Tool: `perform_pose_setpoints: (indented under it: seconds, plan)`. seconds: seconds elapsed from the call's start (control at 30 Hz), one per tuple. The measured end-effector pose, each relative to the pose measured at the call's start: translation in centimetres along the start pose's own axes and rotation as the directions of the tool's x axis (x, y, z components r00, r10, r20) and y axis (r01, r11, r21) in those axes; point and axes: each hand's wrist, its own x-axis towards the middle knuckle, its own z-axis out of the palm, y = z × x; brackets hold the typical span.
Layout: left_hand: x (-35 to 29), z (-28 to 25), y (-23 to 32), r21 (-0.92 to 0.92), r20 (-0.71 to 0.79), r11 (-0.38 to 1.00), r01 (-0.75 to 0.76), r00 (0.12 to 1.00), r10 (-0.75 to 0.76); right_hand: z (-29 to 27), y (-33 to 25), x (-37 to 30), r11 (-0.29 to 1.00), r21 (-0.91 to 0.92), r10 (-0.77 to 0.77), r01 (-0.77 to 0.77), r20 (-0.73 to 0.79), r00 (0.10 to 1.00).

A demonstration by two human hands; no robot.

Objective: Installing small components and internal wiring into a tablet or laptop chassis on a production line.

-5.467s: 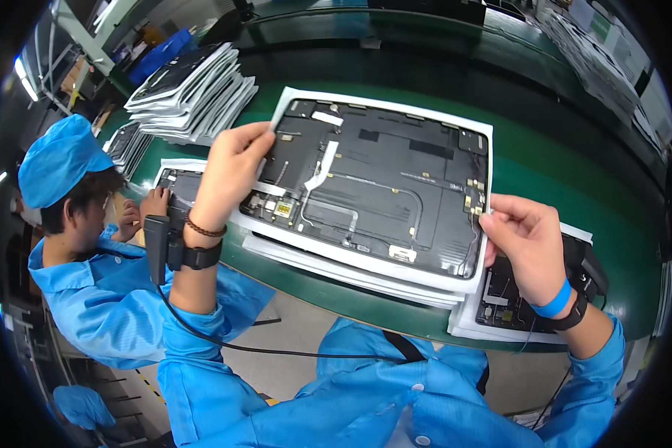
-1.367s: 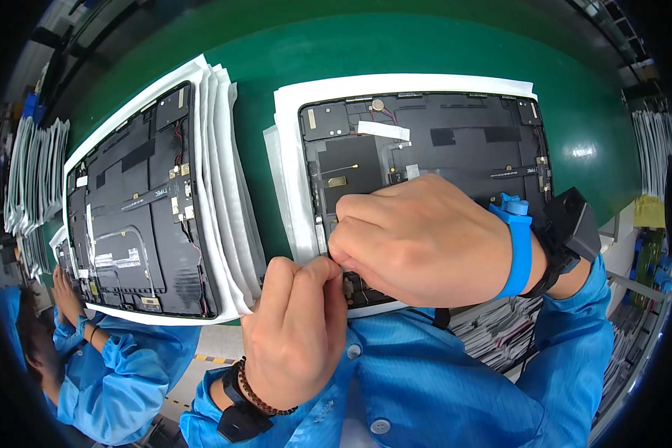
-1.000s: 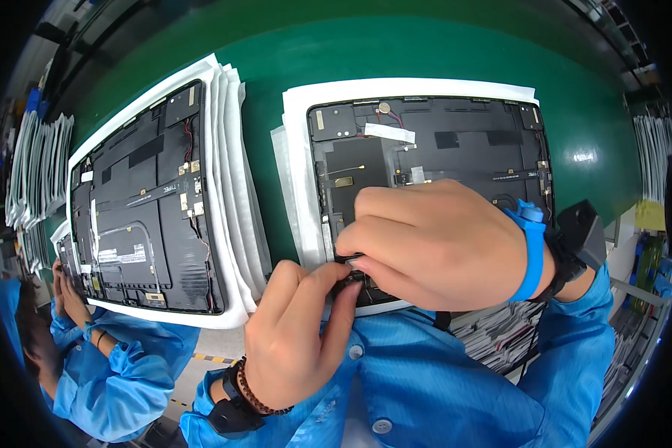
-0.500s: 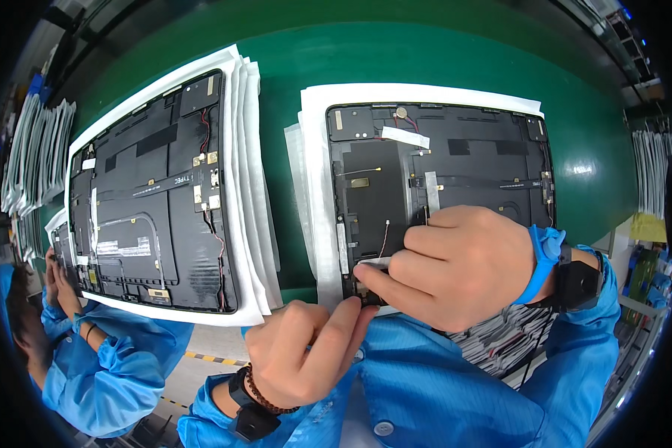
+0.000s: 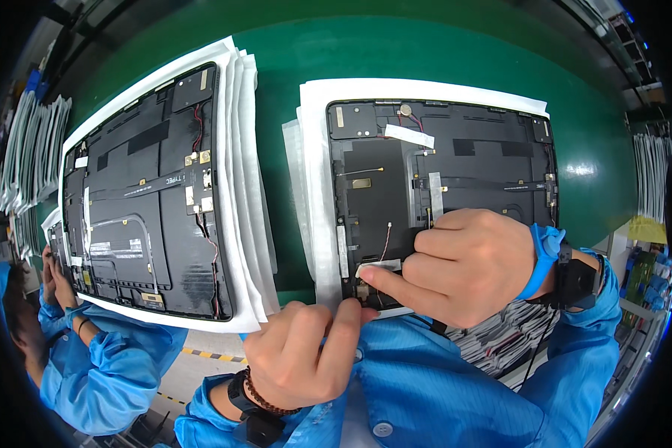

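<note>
A black tablet-like housing [image 5: 373,213] lies face up, its inner side showing wires, connectors and tape pieces. Over its near left corner, my right hand [image 5: 470,265] has its index fingertip on a small white tape strip [image 5: 389,264]; the other fingers are curled and the thumb is hidden. At that corner's near edge, my left hand [image 5: 306,347] grips with index finger and thumb close together, its remaining fingers folded. Just beyond the strip runs a thin red wire [image 5: 386,243] with a white plug. Longer white strips [image 5: 409,136] stick to the housing farther up.
White foam sheets [image 5: 310,224] lie under the housing on the green table [image 5: 425,52]. To the left, another black housing [image 5: 131,216] rests on stacked white sheets. A co-worker in blue [image 5: 112,366] works at the far left. Racks of thin panels [image 5: 653,175] stand at both sides.
My right index fingertip has shifted slightly right along the corner, uncovering more of the white strip. My left fingers stay at the corner edge. The view has shifted slightly.
</note>
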Motion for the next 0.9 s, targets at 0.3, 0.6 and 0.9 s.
perform_pose_setpoints:
  seconds: [0.3, 0.6, 0.9]
  plan:
    - [0.1, -0.1, 0.1, 0.018, 0.005, 1.0, 0.019, 1.0, -0.019, 0.2, 0.1, -0.2, 1.0, 0.019, -0.007, 0.008, -0.05, 0.999]
    - [0.3, -0.2, 0.2, 0.025, 0.011, 1.0, -0.004, 1.0, 0.004, 1.4, 0.3, -0.4, 1.0, -0.006, -0.016, 0.015, -0.158, 0.987]
    - [0.5, 0.5, 0.3, 0.066, -0.013, 0.975, -0.214, 0.977, 0.215, 1.6, 0.4, -0.6, 1.0, 0.01, -0.016, 0.019, -0.213, 0.977]
